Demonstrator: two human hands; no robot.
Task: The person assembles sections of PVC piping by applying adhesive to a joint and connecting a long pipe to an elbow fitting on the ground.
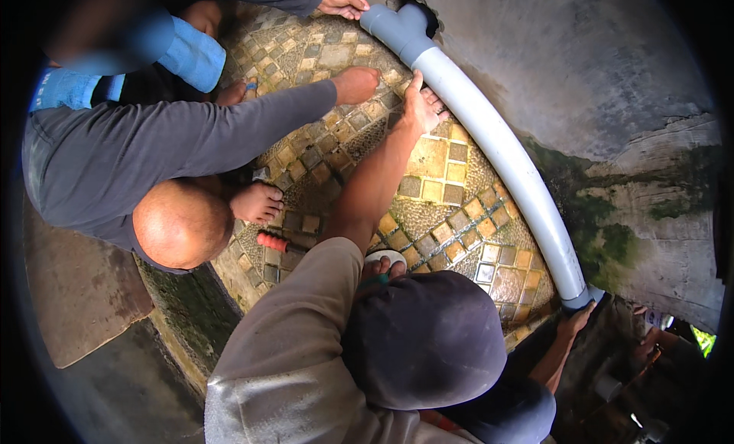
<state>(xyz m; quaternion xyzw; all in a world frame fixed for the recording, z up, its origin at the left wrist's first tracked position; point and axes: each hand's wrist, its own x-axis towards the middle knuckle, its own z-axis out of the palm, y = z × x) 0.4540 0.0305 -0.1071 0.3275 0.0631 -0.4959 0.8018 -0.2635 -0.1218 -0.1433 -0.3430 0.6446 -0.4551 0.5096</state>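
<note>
A long white PVC pipe (pixel 497 149) runs along the wall from top centre to lower right, bowed by the lens. A grey tee fitting (pixel 397 29) caps its far end. My left hand (pixel 425 107) holds the pipe just below this fitting, thumb against the edge, fingers bent at its underside. At the near end, my right hand (pixel 579 319) grips the grey end fitting (pixel 577 300) from below; part of that grip is hidden. A co-worker's hand (pixel 344 3) touches the tee. Their other hand (pixel 357 85) is closed over the tiles, left of mine.
The co-worker squats at left, with a bare foot (pixel 258 203) on the tiled floor (pixel 428 157). A red-handled tool (pixel 273 241) lies beside my left arm. The tee meets a dark hole (pixel 433 23) in the stained concrete wall (pixel 612 69). My dark-clothed knee (pixel 424 341) is low in view.
</note>
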